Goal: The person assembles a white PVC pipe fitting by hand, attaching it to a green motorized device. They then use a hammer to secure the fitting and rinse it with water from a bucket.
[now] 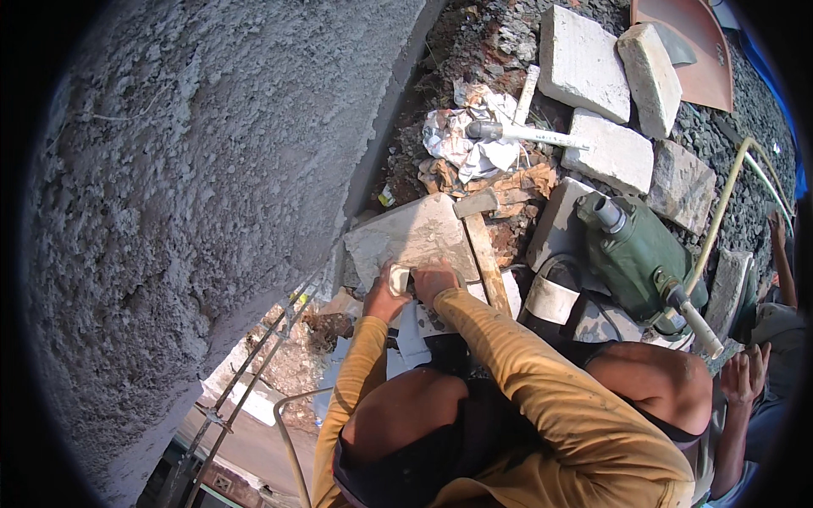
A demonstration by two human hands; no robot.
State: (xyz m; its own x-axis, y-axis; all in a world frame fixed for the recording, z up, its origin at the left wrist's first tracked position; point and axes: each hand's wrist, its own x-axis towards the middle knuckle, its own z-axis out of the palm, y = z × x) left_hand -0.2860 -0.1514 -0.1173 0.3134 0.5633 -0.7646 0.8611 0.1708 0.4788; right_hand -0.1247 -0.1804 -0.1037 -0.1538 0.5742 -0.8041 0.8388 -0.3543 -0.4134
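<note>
In front of my knees lies a flat grey stone slab (415,229), partly in sunlight, against the rough wall. My left hand (383,296) is closed round a small cream-coloured block (399,279) at the slab's near edge. Right beside it, my right hand (434,279) has its fingers curled down at the same edge; what they grip is hidden. A hammer (487,262) with a wooden handle rests along the slab's right side, its metal head at the far end.
A rough grey wall (212,169) fills the left. Pale blocks (584,63), crumpled wrapping (487,157) and a white pipe (533,135) lie ahead. To the right stands a green machine (635,254) with a hose (720,212). Another person's hand (745,377) shows at far right.
</note>
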